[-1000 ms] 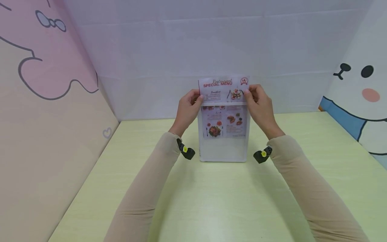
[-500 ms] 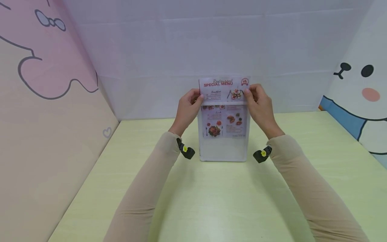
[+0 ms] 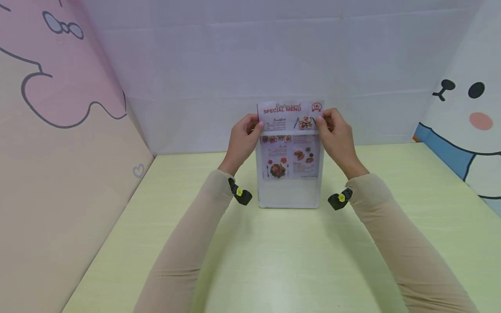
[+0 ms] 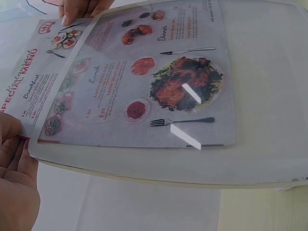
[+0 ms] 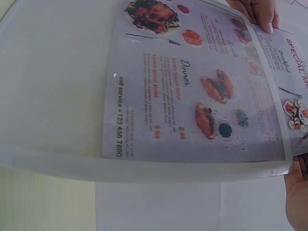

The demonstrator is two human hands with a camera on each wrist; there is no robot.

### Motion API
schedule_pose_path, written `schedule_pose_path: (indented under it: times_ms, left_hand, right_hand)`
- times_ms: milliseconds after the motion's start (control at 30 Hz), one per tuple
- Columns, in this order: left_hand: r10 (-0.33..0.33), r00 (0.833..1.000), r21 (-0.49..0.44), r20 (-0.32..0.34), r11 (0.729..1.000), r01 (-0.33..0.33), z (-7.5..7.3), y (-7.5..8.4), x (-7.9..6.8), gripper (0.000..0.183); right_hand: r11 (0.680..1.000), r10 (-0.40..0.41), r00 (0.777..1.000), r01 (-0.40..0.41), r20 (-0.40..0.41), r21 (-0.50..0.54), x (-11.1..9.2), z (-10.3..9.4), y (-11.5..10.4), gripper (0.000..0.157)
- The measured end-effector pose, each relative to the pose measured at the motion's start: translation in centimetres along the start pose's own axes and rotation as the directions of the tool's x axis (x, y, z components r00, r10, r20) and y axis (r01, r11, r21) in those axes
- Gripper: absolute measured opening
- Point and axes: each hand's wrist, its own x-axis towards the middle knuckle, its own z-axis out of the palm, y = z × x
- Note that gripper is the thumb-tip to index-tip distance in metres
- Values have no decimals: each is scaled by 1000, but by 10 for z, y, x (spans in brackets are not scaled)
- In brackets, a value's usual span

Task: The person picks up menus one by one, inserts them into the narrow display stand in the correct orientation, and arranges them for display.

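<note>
A printed restaurant menu (image 3: 289, 116) stands partly inside a clear display holder with a white frame (image 3: 289, 193). Its top section, with the title, sticks out above the holder's upper edge, while the lower part shows through the clear front. At the menu's left edge my left hand (image 3: 244, 141) pinches the sheet between thumb and fingers. Opposite, my right hand (image 3: 337, 140) pinches the right edge the same way. Both wrist views show the lower edge of the menu (image 4: 192, 130) partway down the holder (image 5: 57, 96), with a bare panel beneath it.
The holder stands upright on a pale yellow-green table (image 3: 274, 261). A white cloth backdrop (image 3: 235, 65) hangs behind it. Side panels with cartoon drawings stand left (image 3: 70, 143) and right (image 3: 462, 130). Small black wrist cameras (image 3: 243, 196) sit beside both sleeves.
The menu and both hands keep nearly the same place. The lower edge of the menu appears very slightly lower within the holder; the head view shifts a little.
</note>
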Motion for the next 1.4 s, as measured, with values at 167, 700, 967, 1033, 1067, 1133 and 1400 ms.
schedule_pose_path:
  times_ms: [167, 700, 967, 1033, 1067, 1133, 1400]
  left_hand:
    - [-21, 1000, 8, -2, 1000, 21, 0, 6, -1, 23]
    - [19, 1000, -3, -11, 1000, -19, 0, 0, 0, 21]
    - [2, 1000, -11, -9, 1000, -2, 0, 1, 0, 23]
    - [-12, 1000, -14, -6, 1000, 12, 0, 4, -1, 24]
    - [-16, 1000, -13, -5, 1000, 16, 0, 6, -2, 24]
    - [-22, 1000, -7, -3, 1000, 22, -1, 15, -6, 24]
    - [-36, 999, 10, 5, 999, 36, -3, 36, -17, 24]
  right_hand:
    - [1000, 7, 1000, -7, -2, 20, 1, 0, 0, 36]
    - [1000, 22, 1000, -22, -15, 18, 2, 2, 0, 40]
    - [1000, 13, 1000, -13, -9, 19, 2, 1, 1, 40]
    - [1000, 12, 1000, -12, -9, 18, 2, 1, 1, 41]
    - [1000, 14, 1000, -13, -8, 19, 2, 1, 1, 41]
    - [1000, 17, 1000, -17, -7, 20, 3, 1, 1, 41]
    - [999, 39, 999, -39, -11, 19, 4, 1, 1, 40]
